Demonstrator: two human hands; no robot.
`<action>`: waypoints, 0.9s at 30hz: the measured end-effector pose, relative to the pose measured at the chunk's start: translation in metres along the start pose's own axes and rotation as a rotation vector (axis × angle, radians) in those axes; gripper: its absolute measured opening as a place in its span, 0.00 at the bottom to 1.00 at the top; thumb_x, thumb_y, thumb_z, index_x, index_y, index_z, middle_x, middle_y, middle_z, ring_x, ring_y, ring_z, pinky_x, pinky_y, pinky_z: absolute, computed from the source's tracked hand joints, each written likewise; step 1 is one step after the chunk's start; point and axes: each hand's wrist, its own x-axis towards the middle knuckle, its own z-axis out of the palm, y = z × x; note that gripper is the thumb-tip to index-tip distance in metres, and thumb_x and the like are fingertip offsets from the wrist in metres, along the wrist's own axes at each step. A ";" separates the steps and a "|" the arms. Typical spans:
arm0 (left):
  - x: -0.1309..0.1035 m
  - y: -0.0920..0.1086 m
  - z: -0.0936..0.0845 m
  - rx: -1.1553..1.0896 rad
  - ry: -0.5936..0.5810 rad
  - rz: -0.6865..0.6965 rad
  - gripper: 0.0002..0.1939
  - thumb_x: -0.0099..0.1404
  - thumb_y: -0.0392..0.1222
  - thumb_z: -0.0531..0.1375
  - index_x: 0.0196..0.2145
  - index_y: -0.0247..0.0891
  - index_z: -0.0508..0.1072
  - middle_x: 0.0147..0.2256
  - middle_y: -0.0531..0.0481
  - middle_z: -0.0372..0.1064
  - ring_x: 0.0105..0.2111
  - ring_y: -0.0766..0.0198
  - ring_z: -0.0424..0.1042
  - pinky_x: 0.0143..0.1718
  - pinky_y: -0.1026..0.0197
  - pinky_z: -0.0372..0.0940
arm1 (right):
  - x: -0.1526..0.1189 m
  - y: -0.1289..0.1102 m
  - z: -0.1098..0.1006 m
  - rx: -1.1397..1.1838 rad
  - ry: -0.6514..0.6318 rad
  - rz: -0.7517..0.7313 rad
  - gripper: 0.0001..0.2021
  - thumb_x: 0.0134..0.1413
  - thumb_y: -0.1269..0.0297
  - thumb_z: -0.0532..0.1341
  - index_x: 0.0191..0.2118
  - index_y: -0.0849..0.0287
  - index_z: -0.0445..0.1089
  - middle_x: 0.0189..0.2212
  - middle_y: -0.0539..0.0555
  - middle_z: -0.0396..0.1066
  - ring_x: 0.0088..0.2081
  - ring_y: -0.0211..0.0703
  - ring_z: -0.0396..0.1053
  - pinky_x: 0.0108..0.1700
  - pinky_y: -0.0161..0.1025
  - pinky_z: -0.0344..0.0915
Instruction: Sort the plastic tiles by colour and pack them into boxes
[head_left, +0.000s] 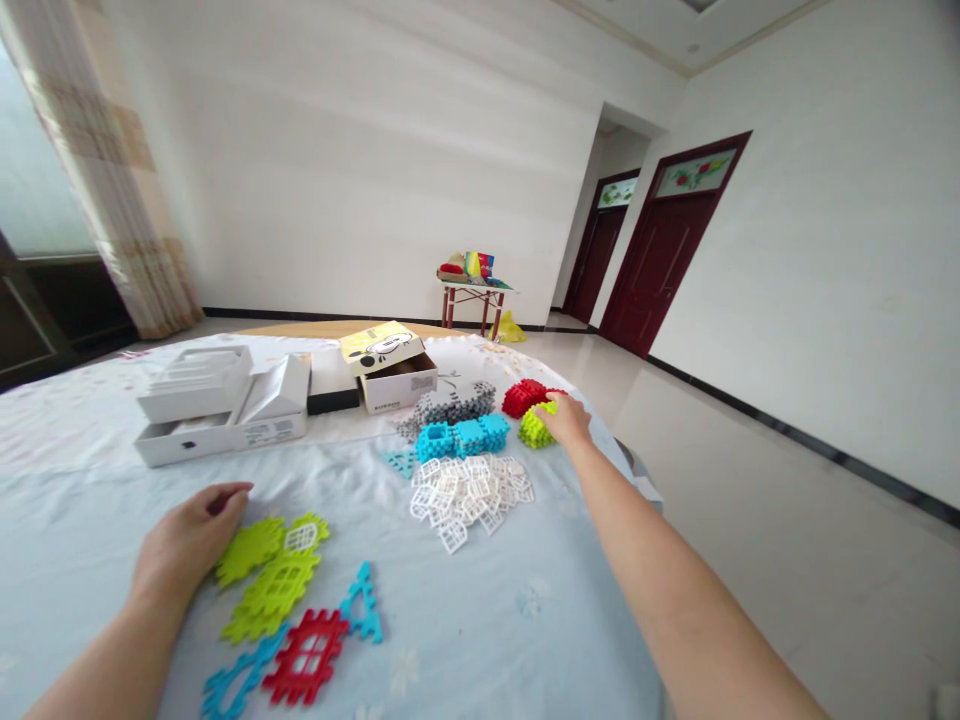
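Observation:
My right hand [568, 418] reaches out to a stack of lime-green interlocking building tiles [537, 427]; its fingers are closed at the upper edge of the stack. My left hand [191, 535] rests on the cloth at the near left, loosely curled, with nothing visible in it. Beside it lie lime-green tiles [281, 582], one bearing a white window insert [301, 538]. Nearer to me, a red tile with a white window [307, 655] lies between a blue triangular piece [362, 605] and a blue toothed piece [244, 675].
White window pieces [472, 492] lie heaped mid-table, with blue tiles [462, 437], grey tiles [457, 402] and red tiles [523, 397] behind. White boxes [274, 432] and a yellow-lidded box [397, 385] stand at the back left. A small table [472, 288] stands by the wall.

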 end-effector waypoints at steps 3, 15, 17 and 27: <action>-0.006 0.006 -0.005 0.004 -0.055 -0.024 0.21 0.55 0.53 0.51 0.42 0.43 0.73 0.31 0.49 0.73 0.31 0.58 0.70 0.28 0.62 0.61 | -0.011 -0.006 0.007 0.100 0.044 -0.085 0.20 0.48 0.55 0.59 0.47 0.55 0.68 0.47 0.56 0.68 0.50 0.51 0.62 0.51 0.47 0.57; -0.015 0.008 0.001 -0.074 0.025 -0.005 0.19 0.55 0.50 0.51 0.40 0.42 0.74 0.32 0.49 0.73 0.32 0.59 0.71 0.28 0.63 0.61 | -0.122 -0.113 0.025 0.592 -0.235 -0.788 0.10 0.51 0.66 0.58 0.40 0.58 0.70 0.39 0.55 0.71 0.43 0.43 0.67 0.48 0.42 0.61; -0.016 0.009 0.001 -0.072 0.025 -0.007 0.19 0.55 0.50 0.51 0.39 0.43 0.74 0.32 0.49 0.74 0.31 0.59 0.71 0.28 0.62 0.61 | -0.139 -0.132 0.026 0.580 -0.311 -0.864 0.09 0.51 0.67 0.58 0.40 0.59 0.71 0.38 0.55 0.72 0.43 0.43 0.67 0.49 0.41 0.60; -0.022 0.014 -0.002 -0.091 0.040 0.003 0.19 0.56 0.49 0.51 0.39 0.42 0.75 0.32 0.48 0.74 0.34 0.59 0.72 0.32 0.62 0.62 | -0.182 -0.218 0.056 0.345 -0.466 -1.055 0.12 0.54 0.64 0.57 0.43 0.57 0.71 0.39 0.55 0.69 0.44 0.45 0.64 0.48 0.42 0.58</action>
